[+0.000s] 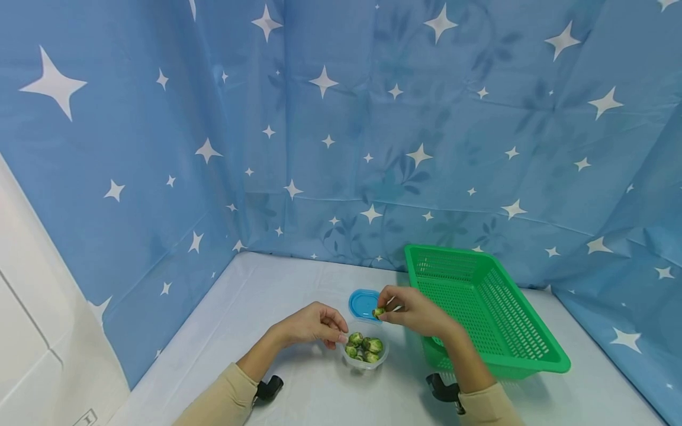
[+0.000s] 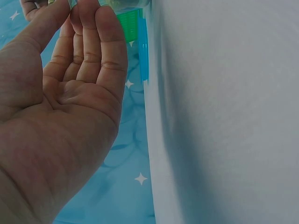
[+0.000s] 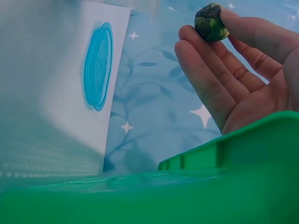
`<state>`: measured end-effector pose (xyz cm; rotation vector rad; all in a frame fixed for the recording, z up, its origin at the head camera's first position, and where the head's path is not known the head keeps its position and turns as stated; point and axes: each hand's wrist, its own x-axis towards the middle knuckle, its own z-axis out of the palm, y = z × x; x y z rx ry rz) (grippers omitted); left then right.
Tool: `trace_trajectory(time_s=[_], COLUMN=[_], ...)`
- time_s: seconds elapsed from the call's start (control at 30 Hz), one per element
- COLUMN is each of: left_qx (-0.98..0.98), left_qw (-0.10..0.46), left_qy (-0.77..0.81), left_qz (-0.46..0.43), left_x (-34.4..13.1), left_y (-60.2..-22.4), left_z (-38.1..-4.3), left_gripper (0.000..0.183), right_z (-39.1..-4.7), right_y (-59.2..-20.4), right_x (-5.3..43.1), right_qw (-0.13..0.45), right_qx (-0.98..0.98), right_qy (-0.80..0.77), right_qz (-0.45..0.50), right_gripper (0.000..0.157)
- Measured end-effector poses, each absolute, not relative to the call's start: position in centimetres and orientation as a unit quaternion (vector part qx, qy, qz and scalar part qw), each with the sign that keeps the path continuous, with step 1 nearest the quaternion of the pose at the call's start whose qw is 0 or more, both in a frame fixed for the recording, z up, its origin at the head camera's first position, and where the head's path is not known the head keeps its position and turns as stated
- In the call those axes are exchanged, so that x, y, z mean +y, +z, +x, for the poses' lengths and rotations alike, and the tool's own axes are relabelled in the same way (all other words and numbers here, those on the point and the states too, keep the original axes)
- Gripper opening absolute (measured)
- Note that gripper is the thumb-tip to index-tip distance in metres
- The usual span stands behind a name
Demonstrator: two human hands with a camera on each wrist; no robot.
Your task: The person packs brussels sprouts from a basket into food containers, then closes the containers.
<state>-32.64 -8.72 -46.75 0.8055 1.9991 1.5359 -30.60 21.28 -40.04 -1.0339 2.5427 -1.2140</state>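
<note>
My right hand (image 1: 412, 309) pinches a small Brussels sprout (image 3: 210, 22) between thumb and fingertips, raised above the table near the green basket. In the head view, a clear plastic container (image 1: 362, 365) holding several Brussels sprouts (image 1: 373, 345) stands on the table between my hands. My left hand (image 1: 314, 324) is at the container's left side, thumb and fingertips together holding its rim. The left wrist view shows its palm and extended fingers (image 2: 91, 51), with the container partly cut off at the top.
A large green plastic basket (image 1: 533, 355) with perforated sides stands at the right. The blue lid (image 1: 364, 303) lies on the white table (image 1: 298, 390) behind the container. A blue curtain (image 1: 341, 118) with white stars hangs along the table's back and sides.
</note>
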Motion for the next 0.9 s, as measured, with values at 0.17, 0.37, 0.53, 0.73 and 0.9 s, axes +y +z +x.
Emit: trace_trajectory(time_s=[0.17, 0.37, 0.53, 0.73, 0.9], left_qx=[0.733, 0.730, 0.732, 0.733, 0.733], left_qw=[0.243, 0.245, 0.244, 0.243, 0.242], left_qy=[0.559, 0.563, 0.564, 0.563, 0.564], left_qz=[0.301, 0.300, 0.295, 0.294, 0.293], left_x=[-8.7, -8.7, -8.6, -8.6, -8.7], left_y=[-46.6, -46.7, -46.8, -46.7, -46.6], left_z=[-32.7, -32.6, -32.6, -32.6, -32.6], left_gripper=[0.028, 0.029, 0.028, 0.029, 0.028], right_z=[-30.4, -30.3, -30.4, -30.4, -30.3], right_y=[-40.0, -40.2, -40.5, -40.8, -40.7], right_x=[21.0, 20.5, 20.3, 19.8, 19.6], right_qw=[0.073, 0.080, 0.079, 0.079, 0.092], right_qx=[0.856, 0.860, 0.861, 0.857, 0.850], right_qy=[-0.379, -0.361, -0.355, -0.351, -0.358], right_qz=[-0.344, -0.351, -0.354, -0.368, -0.374], right_gripper=[0.012, 0.011, 0.011, 0.011, 0.011])
